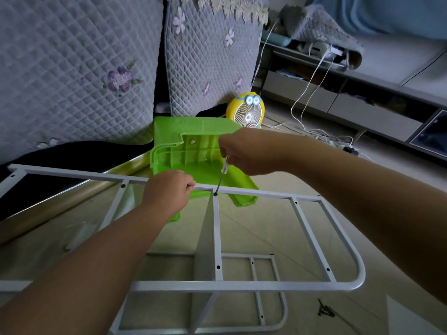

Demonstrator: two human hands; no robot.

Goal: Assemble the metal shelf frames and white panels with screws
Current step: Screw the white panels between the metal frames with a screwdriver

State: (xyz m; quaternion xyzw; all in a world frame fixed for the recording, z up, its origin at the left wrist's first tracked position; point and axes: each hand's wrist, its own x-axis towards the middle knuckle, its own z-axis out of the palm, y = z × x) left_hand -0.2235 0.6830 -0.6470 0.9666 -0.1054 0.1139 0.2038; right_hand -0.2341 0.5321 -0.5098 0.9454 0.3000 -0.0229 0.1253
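Two bare forearms reach up from the bottom of the frame. At centre, the left hand (169, 187) has its grip curled round the far rail of a white metal shelf frame (242, 285). Just right of it, the right hand (244, 153) pinches a screwdriver (222, 176), its tip in a hole in that rail. A white panel (205, 243) stands on edge under the frame. Dark screws (325, 310) lie on the floor (278, 226) at lower right. A green stool (193, 151) and a yellow cartoon fan (249, 111) sit beyond.
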